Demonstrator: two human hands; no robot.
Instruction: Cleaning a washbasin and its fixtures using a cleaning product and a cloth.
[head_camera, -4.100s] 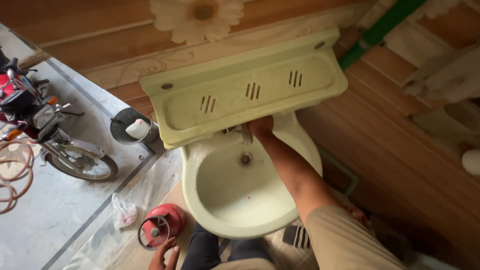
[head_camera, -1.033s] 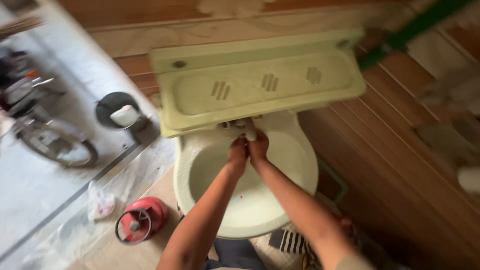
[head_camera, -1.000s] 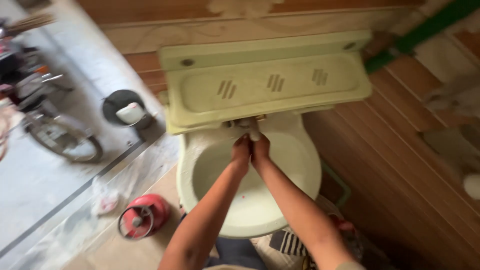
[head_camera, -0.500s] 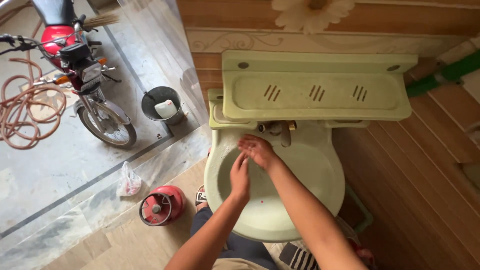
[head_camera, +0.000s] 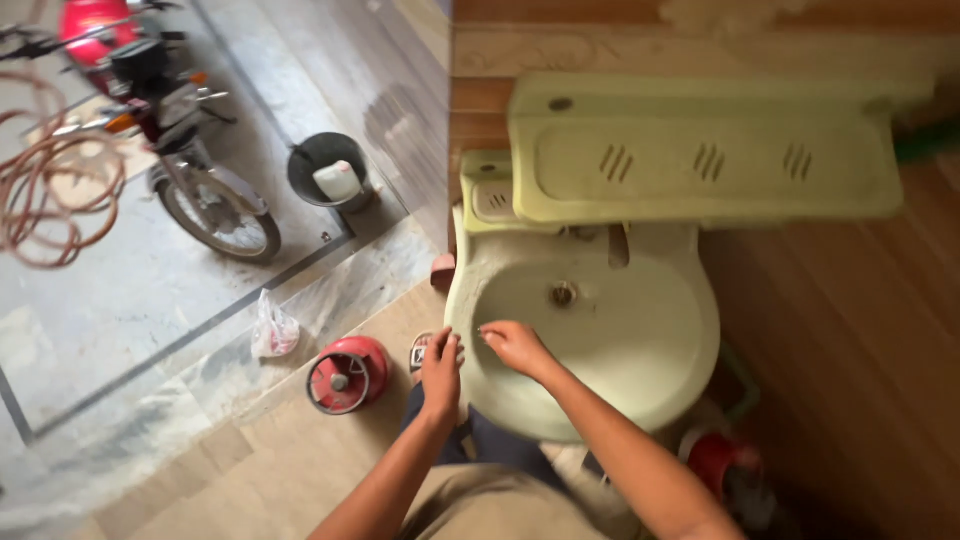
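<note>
A wall of warm wooden boards (head_camera: 850, 330) runs from twelve round to four o'clock, with a pale green shelf (head_camera: 700, 155) fixed across it at one o'clock. From nine to eleven lies grey stone paving (head_camera: 120, 300), where a motorcycle (head_camera: 160, 120) is parked beside a coiled hose (head_camera: 50, 180). A black bucket (head_camera: 330, 170) stands at eleven. Tan floor tiles (head_camera: 250, 470) fill seven o'clock, lit by soft daylight.

Motorcycle (head_camera: 170, 150), black bucket (head_camera: 330, 170), hose (head_camera: 55, 190)
</note>
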